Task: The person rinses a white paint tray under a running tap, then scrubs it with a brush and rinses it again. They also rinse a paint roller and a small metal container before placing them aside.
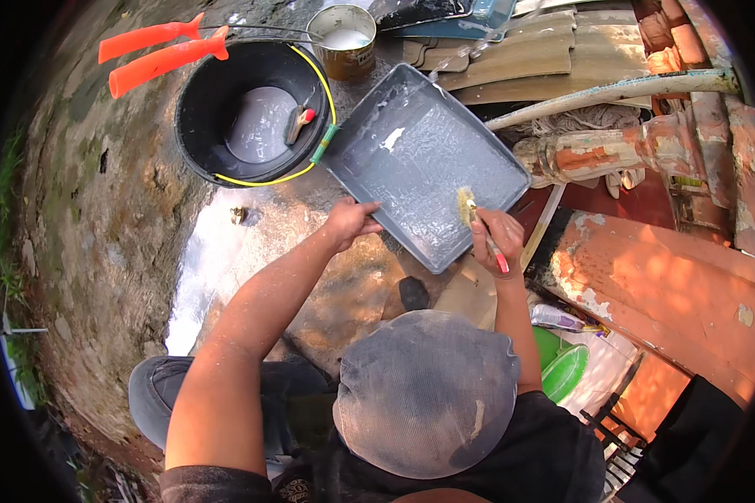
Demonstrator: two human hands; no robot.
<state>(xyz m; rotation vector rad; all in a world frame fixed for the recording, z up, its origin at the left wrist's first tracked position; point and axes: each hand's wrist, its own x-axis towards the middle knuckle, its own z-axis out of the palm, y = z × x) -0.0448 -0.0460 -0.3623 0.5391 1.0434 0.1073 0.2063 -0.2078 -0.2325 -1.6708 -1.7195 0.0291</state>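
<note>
My left hand (350, 224) grips the near left edge of a grey paint tray (432, 151), which is smeared with whitish residue. In my right hand (500, 238) is a paintbrush (466, 204) with pale yellow bristles and a red and white handle. Its bristles are over the tray's inner surface near the right corner; whether they touch it I cannot tell. Beyond my left hand stands a black bucket (200, 113) with a yellow handle and green grip. A second brush (298, 126) with a red tip leans inside it.
Two orange-handled tools (168, 63) with thin metal rods extend above the bucket towards an open can (341, 46) of white paint. Corrugated sheets (520, 54) and a pale pole (612, 96) lie to the right. A dark lump (413, 293) sits near the tray. A green basin (566, 373) is lower right.
</note>
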